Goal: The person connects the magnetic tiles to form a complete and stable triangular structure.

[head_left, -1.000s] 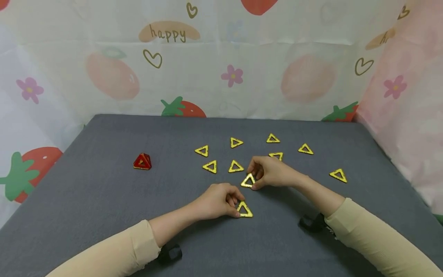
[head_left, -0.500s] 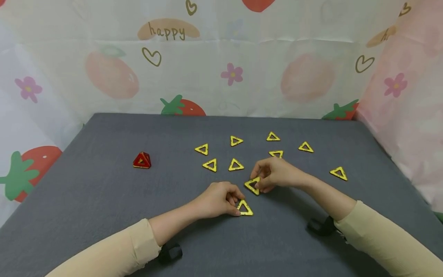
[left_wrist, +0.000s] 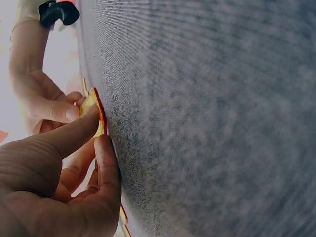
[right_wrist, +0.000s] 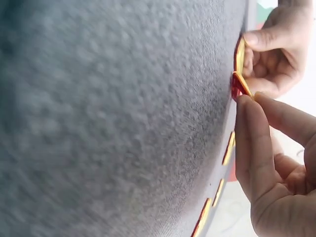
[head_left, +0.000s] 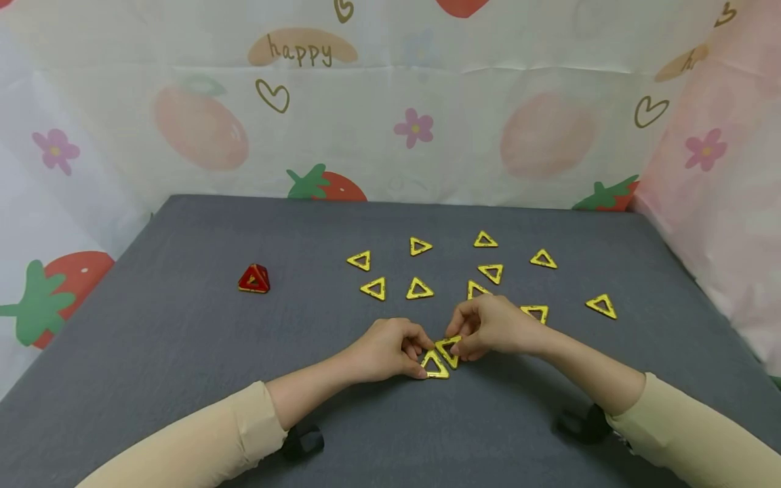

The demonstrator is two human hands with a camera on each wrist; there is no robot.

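My left hand [head_left: 384, 349] pinches a yellow, hollow triangular magnetic tile [head_left: 438, 375] between thumb and fingers, low over the grey cloth. My right hand [head_left: 497, 325] pinches a second such tile [head_left: 447, 340] at its right side. The two tiles stand edge against edge, or very nearly so. In the right wrist view the right-hand tile [right_wrist: 243, 84] is tilted off the cloth and shows red on its underside. The left-hand tile [right_wrist: 240, 55] lies just beyond it. Seen from the left wrist, my left thumb and fingers cover part of the tiles.
Several loose yellow triangular tiles lie behind and right of the hands, among them one [head_left: 419, 296] at the centre and one [head_left: 535, 308] by the right wrist. A small red pyramid [head_left: 253, 279] stands at left on the grey table [head_left: 183, 339]. Patterned curtains [head_left: 464, 102] surround the table.
My right hand has turned its tile and brought it nearer, up against the left-hand tile. Loose tiles behind that hand are now uncovered. My left hand has stayed almost still.
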